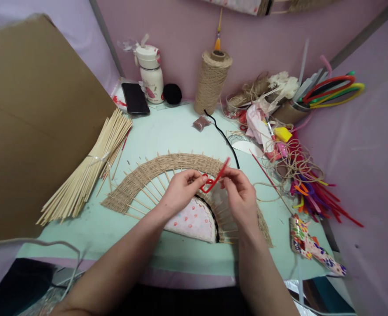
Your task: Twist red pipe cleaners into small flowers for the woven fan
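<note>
A red pipe cleaner [208,189], bent into loops at one end, is held above the woven fan [148,176]; the left hand [183,189] pinches its looped part between thumb and fingers, and the right hand [238,193] has its fingers closed together at the straight end. Both hands and forearms cover parts of the fan and its floral cloth centre [194,219]. Beyond the fan lie a black cord [226,139] and a small packet [202,123], with a twine cone [213,81] behind. Bundled sticks [88,169] lie left, tangled twine [299,162] right.
</note>
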Tool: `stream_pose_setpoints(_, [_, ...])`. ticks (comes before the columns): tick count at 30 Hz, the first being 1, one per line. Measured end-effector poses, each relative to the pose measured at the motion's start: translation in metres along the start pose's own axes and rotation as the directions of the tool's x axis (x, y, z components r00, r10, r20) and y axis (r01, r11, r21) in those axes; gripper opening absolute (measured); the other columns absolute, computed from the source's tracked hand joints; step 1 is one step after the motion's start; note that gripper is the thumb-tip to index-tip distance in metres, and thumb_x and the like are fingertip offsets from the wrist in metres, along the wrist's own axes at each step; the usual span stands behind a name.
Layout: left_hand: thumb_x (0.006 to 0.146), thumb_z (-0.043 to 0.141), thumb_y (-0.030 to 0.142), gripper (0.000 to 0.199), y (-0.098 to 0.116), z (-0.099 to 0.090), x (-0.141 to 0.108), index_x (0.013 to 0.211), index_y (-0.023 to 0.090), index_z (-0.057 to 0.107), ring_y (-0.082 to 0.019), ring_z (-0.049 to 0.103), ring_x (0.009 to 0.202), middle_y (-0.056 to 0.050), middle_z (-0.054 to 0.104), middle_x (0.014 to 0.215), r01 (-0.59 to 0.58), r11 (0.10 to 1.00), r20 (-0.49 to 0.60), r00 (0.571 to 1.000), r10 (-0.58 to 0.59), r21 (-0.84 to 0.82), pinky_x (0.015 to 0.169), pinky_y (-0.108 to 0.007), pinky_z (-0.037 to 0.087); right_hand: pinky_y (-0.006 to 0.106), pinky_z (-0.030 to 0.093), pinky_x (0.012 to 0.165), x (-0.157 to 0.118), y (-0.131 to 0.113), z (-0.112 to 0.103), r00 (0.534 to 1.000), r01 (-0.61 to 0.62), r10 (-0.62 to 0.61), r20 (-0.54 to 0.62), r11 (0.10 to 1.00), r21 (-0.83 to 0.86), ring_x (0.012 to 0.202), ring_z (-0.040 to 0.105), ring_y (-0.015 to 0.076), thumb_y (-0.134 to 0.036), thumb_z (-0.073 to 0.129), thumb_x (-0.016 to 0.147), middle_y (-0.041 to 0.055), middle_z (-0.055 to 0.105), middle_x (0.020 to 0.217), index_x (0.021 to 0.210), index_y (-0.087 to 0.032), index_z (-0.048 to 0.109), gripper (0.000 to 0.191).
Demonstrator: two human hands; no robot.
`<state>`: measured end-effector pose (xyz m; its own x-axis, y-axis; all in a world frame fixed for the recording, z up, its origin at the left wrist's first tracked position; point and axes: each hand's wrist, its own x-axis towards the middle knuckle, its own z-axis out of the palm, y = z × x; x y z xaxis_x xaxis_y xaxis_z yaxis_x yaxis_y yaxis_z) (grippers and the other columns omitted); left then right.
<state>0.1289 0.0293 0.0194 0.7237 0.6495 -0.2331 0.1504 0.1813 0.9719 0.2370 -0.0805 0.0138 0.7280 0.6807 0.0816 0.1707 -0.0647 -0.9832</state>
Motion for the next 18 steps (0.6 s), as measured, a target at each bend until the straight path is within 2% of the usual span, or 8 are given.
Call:
stream_pose_setpoints(4, [0.081,0.06,0.04,0.025,0.0004,-0.001,-0.0028,0.073,0.017,0.062,-0.013,0.053,0.065,0.0,0.061,0.069,-0.102,0.979,0.043,0.994,0.096,0.176,0.062,-0.025,0.04,0.031,0.049,0.071,0.0029,-0.0016,-0.0039,0.977,-0.176,0.165,0.133,0.981,0.075,0.075,0.061,0.0172,-0.028,0.059,0.079,0.002,0.069,0.084,0.091,-0.021,0.067,0.016])
stream_pose_setpoints(7, [0.083,0.058,0.039,0.024,0.0,-0.0024,-0.0045,0.074,0.018,0.063,-0.015,0.056,0.068,-0.001,0.064,0.071,-0.173,0.944,0.054,0.985,0.164,0.283,0.065,-0.026,0.041,0.031,0.05,0.071,0.0035,-0.0034,-0.0049,0.965,-0.19,0.173,0.198,0.979,0.07,0.076,0.062,0.0174,-0.028,0.065,0.073,0.0024,0.07,0.084,0.087,-0.021,0.068,0.016])
stream_pose_setpoints(11, [0.083,0.057,0.037,0.022,-0.0002,-0.0027,-0.005,0.075,0.018,0.066,-0.016,0.058,0.07,-0.003,0.067,0.073,-0.201,0.924,0.081,0.98,0.184,0.326,0.066,-0.026,0.042,0.03,0.05,0.071,0.0031,-0.0038,-0.0052,0.958,-0.181,0.158,0.24,0.981,0.074,0.077,0.063,0.0173,-0.03,0.071,0.07,0.003,0.071,0.085,0.086,-0.021,0.069,0.019])
stream_pose_setpoints(14, [0.082,0.059,0.038,0.023,0.0005,-0.0013,-0.0036,0.076,0.017,0.067,-0.014,0.057,0.067,-0.002,0.066,0.072,-0.142,0.963,0.05,0.99,0.134,0.227,0.063,-0.025,0.043,0.03,0.049,0.072,0.0028,-0.0024,-0.0048,0.959,-0.19,0.171,0.227,0.98,0.066,0.075,0.063,0.0168,-0.032,0.071,0.072,0.0022,0.07,0.082,0.082,-0.021,0.07,0.015])
stream_pose_setpoints(18, [0.078,0.064,0.039,0.025,0.0019,0.0,-0.001,0.083,0.015,0.067,-0.013,0.059,0.065,-0.003,0.067,0.074,0.038,0.997,0.043,0.998,-0.035,-0.069,0.063,-0.025,0.048,0.03,0.048,0.072,0.0025,-0.0004,-0.0039,0.972,-0.202,0.19,0.138,0.976,0.077,0.073,0.061,0.0162,-0.031,0.071,0.072,0.0015,0.069,0.079,0.08,-0.02,0.069,0.014])
